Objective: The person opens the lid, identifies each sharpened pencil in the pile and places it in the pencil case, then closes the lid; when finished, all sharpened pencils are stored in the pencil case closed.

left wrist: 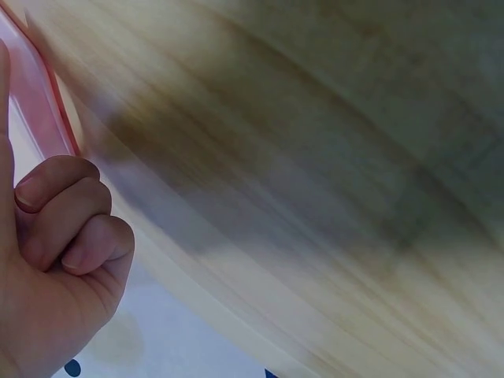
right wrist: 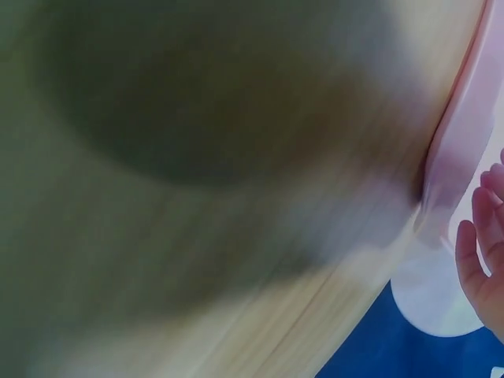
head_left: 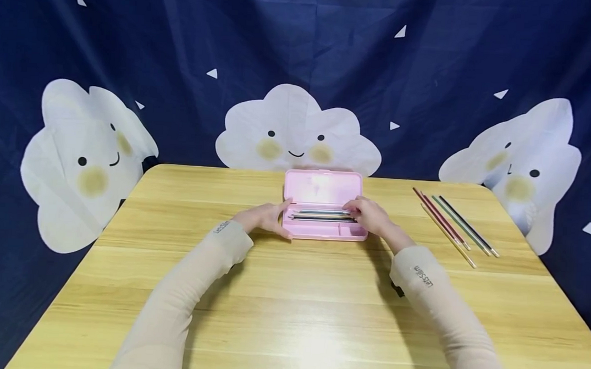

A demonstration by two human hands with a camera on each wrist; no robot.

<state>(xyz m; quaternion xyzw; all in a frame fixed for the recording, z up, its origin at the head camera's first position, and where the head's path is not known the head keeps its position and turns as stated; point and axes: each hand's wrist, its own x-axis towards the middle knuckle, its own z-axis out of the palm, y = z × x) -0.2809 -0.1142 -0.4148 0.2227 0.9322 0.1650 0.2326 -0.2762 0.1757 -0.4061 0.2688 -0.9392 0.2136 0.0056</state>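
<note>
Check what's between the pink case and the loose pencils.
Head view: right grip and wrist by the pink case, then bare tabletop up to the loose pencils.

case [head_left: 323,188] on table [head_left: 290,300] | pencils [head_left: 319,216] in case | loose pencils [head_left: 445,223] right | curtain [head_left: 301,47] behind table

Arms [head_left: 171,311] forward; left hand [head_left: 265,216] thumb spread, right hand [head_left: 371,216] fingers bent.

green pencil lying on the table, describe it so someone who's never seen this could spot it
On the wooden table, find the open pink pencil case. In the head view, loose pencils lie slanted to its right. The green pencil is the only green one there, between the red pencils and the black pencil.
</note>
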